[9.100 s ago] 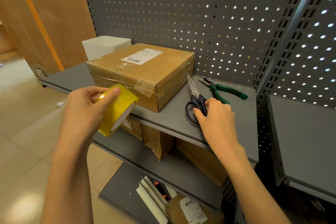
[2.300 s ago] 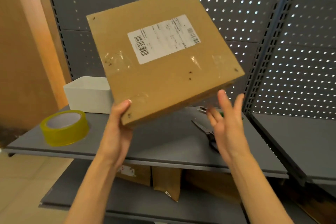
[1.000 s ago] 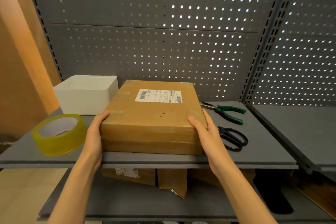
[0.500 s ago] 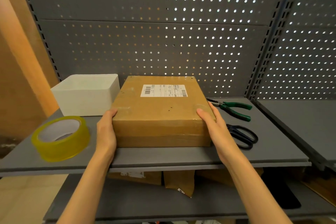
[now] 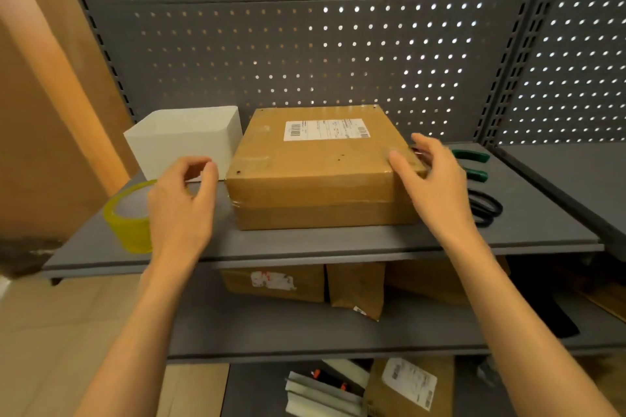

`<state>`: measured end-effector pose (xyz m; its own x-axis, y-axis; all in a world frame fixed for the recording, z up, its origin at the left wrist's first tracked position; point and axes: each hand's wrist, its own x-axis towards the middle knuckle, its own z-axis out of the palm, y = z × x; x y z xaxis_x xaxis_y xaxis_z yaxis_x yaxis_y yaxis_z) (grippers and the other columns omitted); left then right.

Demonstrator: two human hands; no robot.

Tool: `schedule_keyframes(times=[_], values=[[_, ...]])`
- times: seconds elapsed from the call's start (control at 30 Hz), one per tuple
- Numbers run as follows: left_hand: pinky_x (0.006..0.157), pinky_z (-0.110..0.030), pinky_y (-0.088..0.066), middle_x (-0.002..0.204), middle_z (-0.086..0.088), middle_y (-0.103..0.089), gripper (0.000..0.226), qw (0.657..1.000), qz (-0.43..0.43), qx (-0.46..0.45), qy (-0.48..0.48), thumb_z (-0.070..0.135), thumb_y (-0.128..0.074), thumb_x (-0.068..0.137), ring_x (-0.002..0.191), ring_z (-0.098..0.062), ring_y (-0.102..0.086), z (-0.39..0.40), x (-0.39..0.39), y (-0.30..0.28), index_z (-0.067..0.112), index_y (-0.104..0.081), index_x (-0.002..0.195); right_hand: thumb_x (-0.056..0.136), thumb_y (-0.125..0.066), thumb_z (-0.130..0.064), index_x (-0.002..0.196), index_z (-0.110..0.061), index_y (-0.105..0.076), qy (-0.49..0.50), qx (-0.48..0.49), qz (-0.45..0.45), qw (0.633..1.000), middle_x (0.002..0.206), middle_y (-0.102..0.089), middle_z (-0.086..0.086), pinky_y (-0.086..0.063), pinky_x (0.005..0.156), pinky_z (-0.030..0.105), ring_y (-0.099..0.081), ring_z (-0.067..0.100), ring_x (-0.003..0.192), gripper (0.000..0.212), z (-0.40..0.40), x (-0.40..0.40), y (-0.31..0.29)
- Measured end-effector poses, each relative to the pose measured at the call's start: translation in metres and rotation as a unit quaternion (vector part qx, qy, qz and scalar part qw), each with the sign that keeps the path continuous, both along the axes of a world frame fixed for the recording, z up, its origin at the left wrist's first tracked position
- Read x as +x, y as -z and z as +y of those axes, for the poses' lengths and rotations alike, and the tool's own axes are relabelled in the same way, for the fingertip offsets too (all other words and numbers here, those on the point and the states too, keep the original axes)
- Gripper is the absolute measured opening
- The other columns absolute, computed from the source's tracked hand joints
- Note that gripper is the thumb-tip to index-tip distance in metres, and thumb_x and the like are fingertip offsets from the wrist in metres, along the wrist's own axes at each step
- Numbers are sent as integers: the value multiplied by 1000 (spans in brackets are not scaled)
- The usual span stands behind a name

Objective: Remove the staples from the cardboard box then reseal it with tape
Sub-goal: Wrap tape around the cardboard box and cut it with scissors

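head view is showing the cardboard box (image 5: 318, 166) lying flat on the grey shelf (image 5: 338, 242), its shipping label facing up toward the far edge; the left hand (image 5: 179, 206) is hovering just beside the box's left side, apart from it, fingers loosely curled and gripping nothing; the right hand (image 5: 433, 179) is resting against the box's near right corner, fingers straight and spread, not clasping anything.

judging by its look, the box is seeming stiff, flat and fairly light, something two hands could be turning easily; clear tape is glinting along its front face and top, so those patches are probably feeling slick, and bare cardboard at the side edges or corners is looking like the surer hold; small dark dots are speckling the top, perhaps staples or their holes, but they are too small to tell.

left of the box, the yellow tape roll (image 5: 127, 223) is sitting partly behind the left hand, with a white bin (image 5: 184, 139) standing behind it; right of the box, green-handled pliers (image 5: 472, 164) and black scissors (image 5: 486, 208) are lying partly behind the right hand, their tips hidden; the box's underside, back and right side are staying out of sight; below the box, more cardboard parcels (image 5: 274, 281) are showing only in part.
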<state>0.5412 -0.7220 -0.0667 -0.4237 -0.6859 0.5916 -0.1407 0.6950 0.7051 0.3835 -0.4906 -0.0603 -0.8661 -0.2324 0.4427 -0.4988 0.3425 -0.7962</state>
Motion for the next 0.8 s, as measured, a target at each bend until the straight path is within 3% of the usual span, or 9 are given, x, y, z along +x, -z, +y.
schedule_keyframes(times=[0.13, 0.3, 0.4, 0.47, 0.53, 0.6, 0.67, 0.73, 0.8], values=[[88, -44, -42, 116, -16, -62, 35, 978, -190, -70, -52, 17, -62, 83, 109, -36, -53, -34, 29, -2, 10, -59, 117, 92, -56, -27, 117, -14, -61, 19, 114, 182, 976, 113, -58, 3, -42, 90, 33, -53, 18, 105, 29, -7, 10, -13], [85, -41, -40, 107, -15, -66, 36, 924, -359, -128, -30, 25, -69, 78, 103, -35, -58, -46, 43, 4, 12, -61, 111, 92, -54, -24, 105, -14, -67, -12, 170, 237, 956, 101, -62, 2, -28, 82, 20, -51, 17, 100, 20, -27, 25, -17], [83, -40, -38, 94, -14, -66, 33, 894, -424, -141, -38, 34, -63, 83, 97, -35, -59, -52, 44, 0, 13, -62, 108, 92, -56, -24, 100, -15, -67, -50, 178, 246, 952, 95, -61, 0, -31, 80, 20, -52, 16, 96, 17, -43, 35, -16], [70, -39, -41, 86, -12, -63, 32, 905, -404, -125, -38, 36, -64, 83, 85, -33, -57, -54, 47, -4, 10, -63, 103, 92, -55, -23, 99, -15, -68, -80, 184, 248, 948, 93, -60, -1, -31, 79, 21, -51, 14, 94, 17, -52, 42, -14], [71, -40, -41, 99, -15, -63, 40, 924, -367, -92, -48, 37, -64, 84, 93, -36, -56, -52, 52, -9, 12, -60, 115, 92, -55, -22, 99, -16, -68, -112, 186, 249, 944, 95, -61, 0, -33, 81, 22, -51, 15, 96, 16, -61, 49, -15], [74, -42, -43, 99, -16, -63, 40, 961, -269, -54, -32, 38, -64, 84, 94, -38, -56, -47, 56, -17, 13, -61, 115, 92, -55, -22, 99, -16, -68, -149, 164, 238, 946, 97, -62, -1, -36, 84, 24, -52, 15, 98, 16, -70, 57, -19], [64, -36, -43, 81, -12, -61, 31, 989, -138, -45, -2, 37, -64, 84, 76, -24, -57, -37, 56, -25, 9, -63, 98, 91, -56, -23, 102, -18, -67, -197, 109, 198, 954, 101, -63, -3, -40, 89, 25, -53, 11, 102, 16, -79, 67, -27], [57, -27, -40, 72, -9, -56, 30, 999, -38, -18, 35, 37, -65, 84, 62, -11, -48, -20, 55, -32, 8, -61, 90, 90, -58, -23, 107, -19, -66, -252, 37, 154, 955, 104, -64, -7, -41, 92, 18, -54, 3, 103, 18, -84, 79, -37], [58, -24, -43, 74, -4, -60, 24, 994, 47, 31, 93, 39, -65, 83, 64, -6, -49, 4, 55, -38, 15, -63, 86, 89, -61, -23, 113, -21, -64, -303, -21, 117, 946, 108, -64, -7, -43, 92, 16, -55, -1, 103, 25, -86, 90, -48]])
